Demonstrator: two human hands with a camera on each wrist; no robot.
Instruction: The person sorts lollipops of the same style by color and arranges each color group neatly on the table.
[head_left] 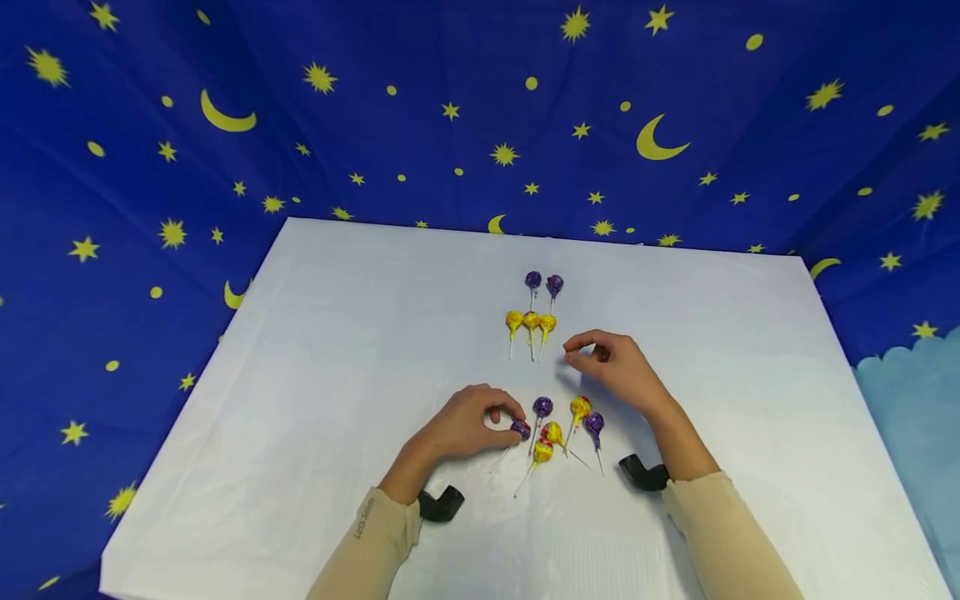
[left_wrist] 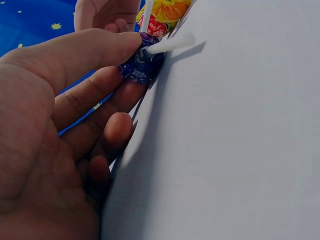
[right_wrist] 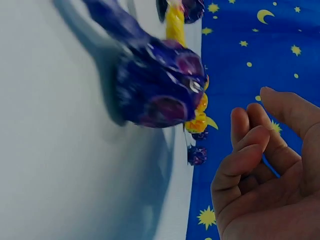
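Observation:
My left hand (head_left: 468, 423) pinches a wrapped purple lollipop (head_left: 521, 430) by its head, thumb on one side and fingers on the other. Its white stick (left_wrist: 170, 45) juts out free in the left wrist view. My right hand (head_left: 617, 367) hovers over the table with loosely bent fingers and holds nothing. Between the hands lie a purple lollipop (head_left: 542, 407), another purple one (head_left: 594, 424) and three yellow-and-red ones, including an upper yellow lollipop (head_left: 581, 407). In the right wrist view, a purple lollipop (right_wrist: 160, 87) looms large beside the hand.
Farther back on the white table (head_left: 375, 333), three yellow lollipops lie side by side, the left yellow one (head_left: 513, 320) among them. Behind these are two purple lollipops, one a left purple one (head_left: 533, 280). A blue star-patterned cloth (head_left: 420, 108) hangs behind the table.

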